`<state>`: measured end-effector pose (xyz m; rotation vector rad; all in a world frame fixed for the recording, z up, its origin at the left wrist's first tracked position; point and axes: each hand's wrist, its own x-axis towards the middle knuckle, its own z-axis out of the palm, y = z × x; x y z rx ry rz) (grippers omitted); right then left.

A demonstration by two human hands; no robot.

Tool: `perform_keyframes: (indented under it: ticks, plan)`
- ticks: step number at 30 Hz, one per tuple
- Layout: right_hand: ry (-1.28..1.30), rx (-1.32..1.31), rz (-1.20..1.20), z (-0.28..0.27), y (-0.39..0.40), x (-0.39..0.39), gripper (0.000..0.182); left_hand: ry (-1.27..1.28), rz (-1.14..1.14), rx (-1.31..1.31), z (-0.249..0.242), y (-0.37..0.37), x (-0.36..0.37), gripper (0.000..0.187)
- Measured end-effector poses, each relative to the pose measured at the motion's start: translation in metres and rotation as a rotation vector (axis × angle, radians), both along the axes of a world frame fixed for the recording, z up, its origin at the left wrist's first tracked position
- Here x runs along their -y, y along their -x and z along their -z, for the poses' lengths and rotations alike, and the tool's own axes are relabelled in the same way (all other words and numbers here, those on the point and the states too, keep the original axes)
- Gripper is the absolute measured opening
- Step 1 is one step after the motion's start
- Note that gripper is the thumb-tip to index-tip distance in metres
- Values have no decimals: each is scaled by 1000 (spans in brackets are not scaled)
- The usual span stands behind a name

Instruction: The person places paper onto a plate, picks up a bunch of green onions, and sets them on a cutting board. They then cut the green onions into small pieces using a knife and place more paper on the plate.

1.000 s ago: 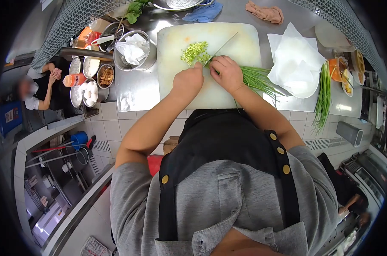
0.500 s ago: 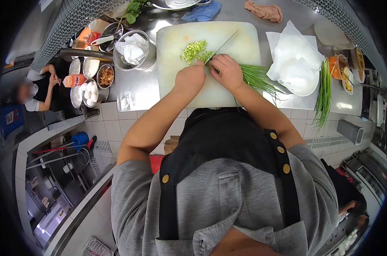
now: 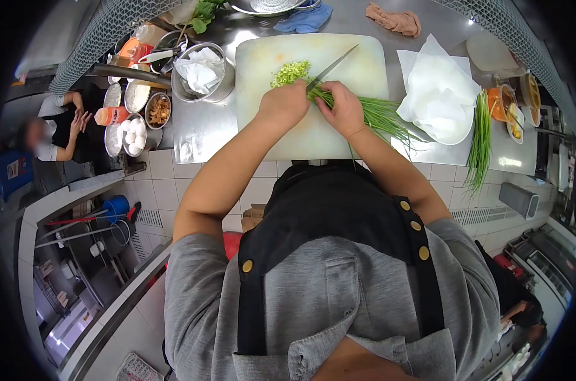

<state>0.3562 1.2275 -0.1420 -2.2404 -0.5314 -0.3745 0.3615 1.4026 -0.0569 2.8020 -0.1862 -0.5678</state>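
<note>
My left hand (image 3: 284, 105) is closed round the handle of a kitchen knife (image 3: 334, 66). The blade points away to the upper right over the white cutting board (image 3: 372, 54), its broad side partly showing. Fingers of my right hand (image 3: 342, 109) are wrapped round a bunch of thin scallions (image 3: 382, 116) near the cut ends, just right of the blade. Their long green tops trail right over the board's edge. A small pile of chopped scallion (image 3: 290, 72) lies beyond my left hand, which partly hides it.
Left stands a metal pot (image 3: 222, 82) with white paper in it, beside bowls of eggs (image 3: 134, 136) and brown pieces (image 3: 157, 110). Right are a paper-covered bowl (image 3: 439, 95) and more scallions (image 3: 480, 143) overhanging the counter edge. Cloths lie behind. Another person (image 3: 59, 130) is at far left.
The knife blade has turned, showing more of its side. My left hand has shifted slightly up over the chopped pile. More of the bunch shows in my right hand.
</note>
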Motion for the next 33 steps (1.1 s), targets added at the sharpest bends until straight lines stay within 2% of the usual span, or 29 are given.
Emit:
perform_keyframes:
  ticks: [4,7,16,22,25,29,33]
  plan:
    - [11,28,-57,-1,-3,5,19,-25,6,-8,-15,-1,4,28]
    - [-11,89,-72,3,-3,4,16,-34,-4,-32,-5,-1,5,27]
    - [-13,135,-65,5,-6,3,12,-60,36,-92,-41,18,-8,26]
    - [39,114,-46,2,-7,0,12,-51,-34,-22,6,28,2,20]
    - [53,102,-55,3,-7,-1,13,-5,11,52,25,16,6,20]
    - [59,136,-65,2,-7,0,14,19,20,23,4,1,1,22]
    - [61,122,-63,3,-7,0,16,-50,60,17,-17,18,-3,20]
